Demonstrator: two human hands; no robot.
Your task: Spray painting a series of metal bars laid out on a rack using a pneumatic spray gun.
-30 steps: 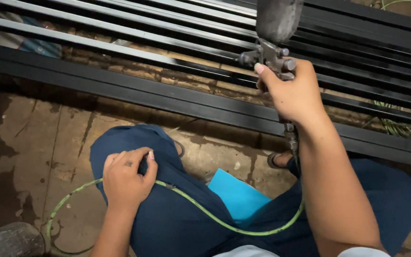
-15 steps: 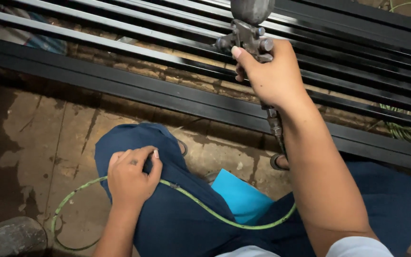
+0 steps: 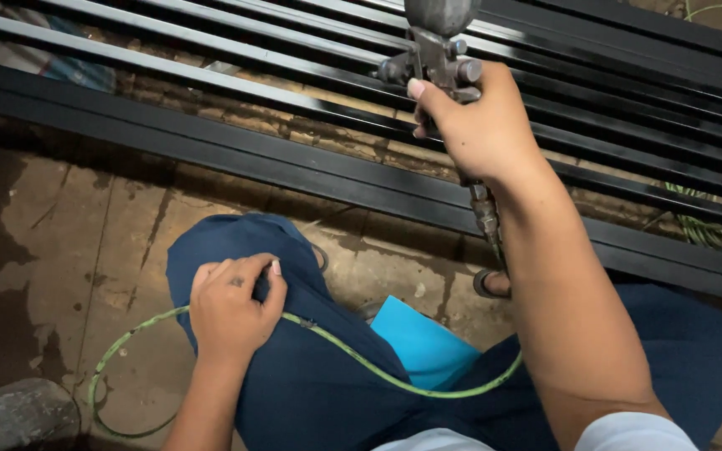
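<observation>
My right hand (image 3: 480, 125) grips a grey metal spray gun (image 3: 434, 46) with a cup on top, held over the black painted metal bars (image 3: 294, 75) that run across the upper view. A thin green air hose (image 3: 394, 377) leaves the gun's base, loops under my right forearm and crosses my blue-trousered knee (image 3: 244, 242). My left hand (image 3: 231, 313) rests on that knee, fingers closed on the hose.
A thick black frame rail (image 3: 211, 146) lies nearest me on the stained concrete floor (image 3: 68, 242). A light blue sheet (image 3: 424, 347) sits between my legs. A grey round object (image 3: 14, 415) is at the bottom left; more green hose (image 3: 716, 234) coils at the right.
My right hand has carried the spray gun leftward along the bars. The left hand stays on the knee, holding the hose.
</observation>
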